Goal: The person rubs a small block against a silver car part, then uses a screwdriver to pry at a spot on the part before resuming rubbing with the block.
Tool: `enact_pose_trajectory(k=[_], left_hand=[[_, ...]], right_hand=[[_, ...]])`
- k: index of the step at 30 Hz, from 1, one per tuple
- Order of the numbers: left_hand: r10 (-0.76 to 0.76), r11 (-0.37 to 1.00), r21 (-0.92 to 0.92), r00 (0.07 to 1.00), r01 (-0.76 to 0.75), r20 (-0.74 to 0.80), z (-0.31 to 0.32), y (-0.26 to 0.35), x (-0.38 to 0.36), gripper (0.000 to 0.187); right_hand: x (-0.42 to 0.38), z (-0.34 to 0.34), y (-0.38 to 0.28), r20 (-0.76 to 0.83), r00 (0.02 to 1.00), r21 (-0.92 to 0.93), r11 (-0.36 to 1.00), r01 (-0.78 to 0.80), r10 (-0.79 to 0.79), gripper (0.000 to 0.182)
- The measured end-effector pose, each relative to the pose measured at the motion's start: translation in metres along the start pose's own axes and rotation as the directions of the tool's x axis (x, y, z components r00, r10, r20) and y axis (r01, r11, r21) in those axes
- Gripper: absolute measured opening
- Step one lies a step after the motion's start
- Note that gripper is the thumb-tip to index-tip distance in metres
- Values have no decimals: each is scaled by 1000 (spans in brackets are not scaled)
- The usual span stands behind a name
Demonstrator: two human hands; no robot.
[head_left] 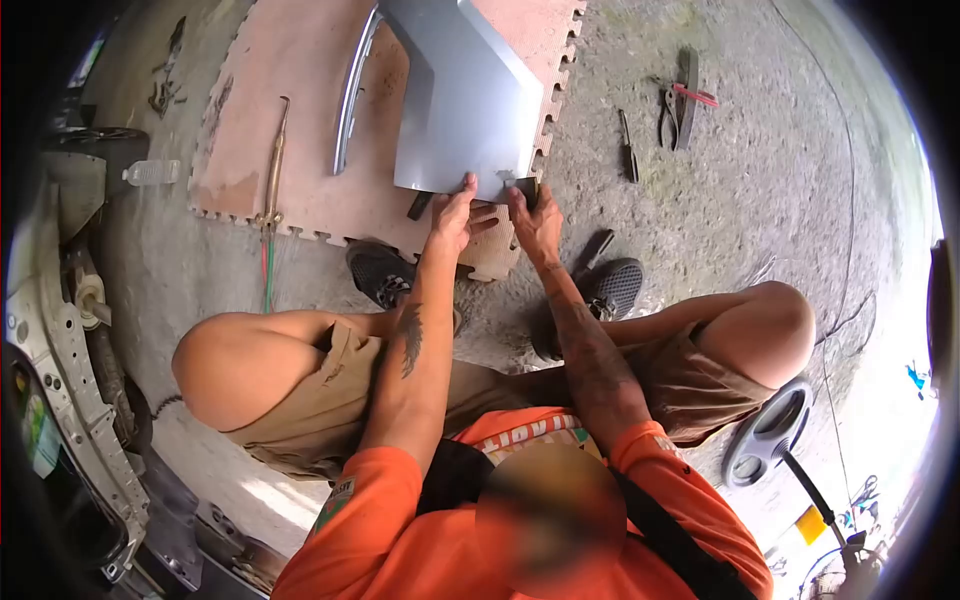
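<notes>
A silver-grey car fender panel lies on the pink foam mat, its lower edge toward me. My left hand grips that edge, thumb on top and the other fingers partly below it. At the lower right corner, my right hand is closed around a small dark block, which touches the panel. Next to this corner there is a dull patch on the paint. A dark object pokes out from under the panel's lower left edge. Left of the panel rests a narrow curved metal strip.
A brass gas torch with red and green hoses lies on the mat's left. On the concrete to the right are pliers, a flat dark bar and a screwdriver. A plastic bottle and car bodywork are at left.
</notes>
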State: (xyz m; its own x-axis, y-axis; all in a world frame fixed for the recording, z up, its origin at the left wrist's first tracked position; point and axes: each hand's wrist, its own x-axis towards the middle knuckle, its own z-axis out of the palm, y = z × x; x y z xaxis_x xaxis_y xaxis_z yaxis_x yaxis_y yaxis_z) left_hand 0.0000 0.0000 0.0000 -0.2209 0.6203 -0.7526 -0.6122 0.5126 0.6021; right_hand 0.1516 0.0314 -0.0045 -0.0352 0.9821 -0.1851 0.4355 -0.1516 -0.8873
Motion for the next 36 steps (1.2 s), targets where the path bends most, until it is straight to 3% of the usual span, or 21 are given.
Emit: enact_pose_trajectory(k=[11, 12, 13, 14, 15, 16, 17, 18, 19, 20, 21, 24, 25, 26, 27, 28, 29, 31, 36], left_hand=[[6, 1000, 24, 1000, -6, -23, 2, 6, -3, 56], [13, 1000, 19, 999, -13, -29, 8, 14, -7, 56], [-132, 971, 190, 988, 145, -81, 15, 22, -14, 62], [-262, 893, 333, 950, 305, -168, 18, 32, -23, 68], [-229, 702, 652, 957, 288, -176, 23, 43, -32, 89], [-204, 364, 905, 967, 221, -154, 36, 73, -58, 99], [-132, 67, 998, 991, -21, 29, 52, 103, -93, 92], [-75, -87, 996, 997, -34, 28, 77, 138, -163, 82], [-46, -118, 982, 989, -144, 140, 80, 159, -211, 75], [-46, -107, 989, 994, -102, 98, 69, 171, -264, 75], [86, 10, 970, 966, -245, 243, 51, 181, -325, 57], [124, 152, 987, 990, 48, -67, -3, 158, -455, 32], [272, 87, 994, 961, -70, 44, -39, 118, -471, 34], [263, 220, 973, 965, -75, 14, -47, 90, -482, 40], [189, 526, 850, 975, -1, -115, -61, 52, -488, 46], [201, 676, 734, 974, -63, -102, -53, 35, -491, 49], [232, 738, 669, 964, -87, -131, -50, 18, -495, 44], [186, 758, 651, 968, -30, -171, -38, 19, -507, 41], [151, 799, 601, 971, -10, -185, -37, 15, -510, 37]], right_hand=[[3, -1, -1, 19, 1000, 16, 1000, 22, -22, 34], [5, 0, 2, -7, 1000, 103, 995, 7, -6, 35], [5, 1, 15, -20, 1000, 184, 983, -8, 12, 36], [15, 6, 28, -95, 993, 239, 967, 84, -63, 34], [17, -3, 19, -50, 999, 372, 928, 11, 8, 29], [27, 2, 32, -108, 994, 557, 828, 65, -6, 24], [30, -9, 31, -64, 997, 631, 775, 7, 43, 22], [32, -19, 30, -39, 995, 660, 750, -42, 91, 18], [30, -31, 20, -14, 984, 731, 674, -110, 177, 18], [35, -39, 24, -67, 981, 713, 697, -81, 183, 18], [42, -40, 30, -99, 973, 713, 697, -78, 211, 21], [43, -37, 11, -160, 941, 661, 740, -122, 299, 25], [45, -31, 13, -161, 946, 673, 733, -104, 283, 27], [47, -30, 17, -165, 950, 676, 732, -87, 265, 29], [49, -29, 22, -199, 942, 641, 763, -83, 270, 30], [46, -28, 17, -179, 945, 654, 751, -92, 273, 31], [42, -28, 13, -156, 948, 667, 737, -105, 276, 31], [47, -22, 21, -255, 940, 480, 874, -81, 227, 39], [45, -21, 14, -205, 949, 472, 873, -120, 241, 47]])
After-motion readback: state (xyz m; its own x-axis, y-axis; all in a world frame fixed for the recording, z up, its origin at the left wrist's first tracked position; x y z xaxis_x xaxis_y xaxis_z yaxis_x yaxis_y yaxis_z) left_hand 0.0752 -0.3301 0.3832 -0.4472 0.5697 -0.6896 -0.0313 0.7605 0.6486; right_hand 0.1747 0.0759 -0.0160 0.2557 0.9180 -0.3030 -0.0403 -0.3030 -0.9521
